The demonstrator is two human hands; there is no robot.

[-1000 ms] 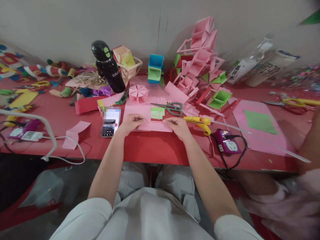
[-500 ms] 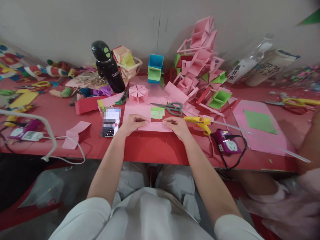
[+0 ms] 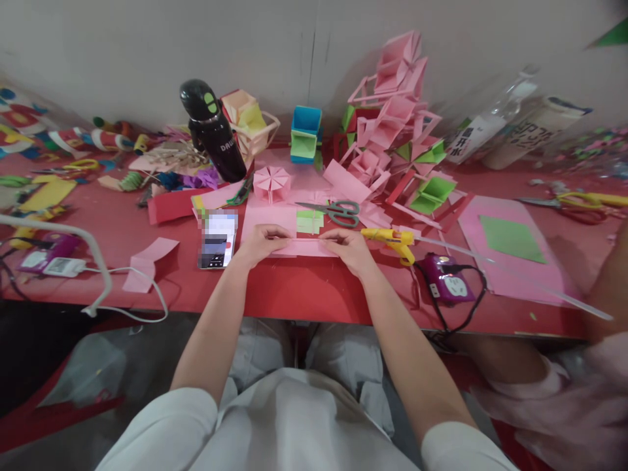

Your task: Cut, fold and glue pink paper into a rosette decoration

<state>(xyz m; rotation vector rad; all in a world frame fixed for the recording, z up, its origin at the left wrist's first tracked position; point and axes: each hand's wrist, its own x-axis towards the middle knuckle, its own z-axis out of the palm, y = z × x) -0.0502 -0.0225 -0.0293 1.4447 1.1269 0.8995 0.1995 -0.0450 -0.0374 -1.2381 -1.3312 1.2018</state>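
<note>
A strip of pink paper (image 3: 307,247) lies crosswise near the table's front, with a fold along its far edge. My left hand (image 3: 265,243) pinches its left end, fingers closed on the fold. At the other end my right hand (image 3: 346,247) pinches the same edge between thumb and fingers. Just beyond the hands are grey-handled scissors (image 3: 338,212) and a light green piece of paper (image 3: 309,221). A yellow glue gun (image 3: 390,242) with a long clear glue stick lies right of my right hand. To the left of my left hand rests a phone (image 3: 218,239).
A black flask (image 3: 210,134) stands at the back left, beside a pink folded paper piece (image 3: 271,184). Pink paper frames (image 3: 392,111) pile up against the wall. A purple power socket (image 3: 446,278) with a cable sits right; another person's arm (image 3: 608,288) is at the right edge.
Both hands stay at the paper's two ends with barely any shift. Slightly more of the pink strip's face shows between them.
</note>
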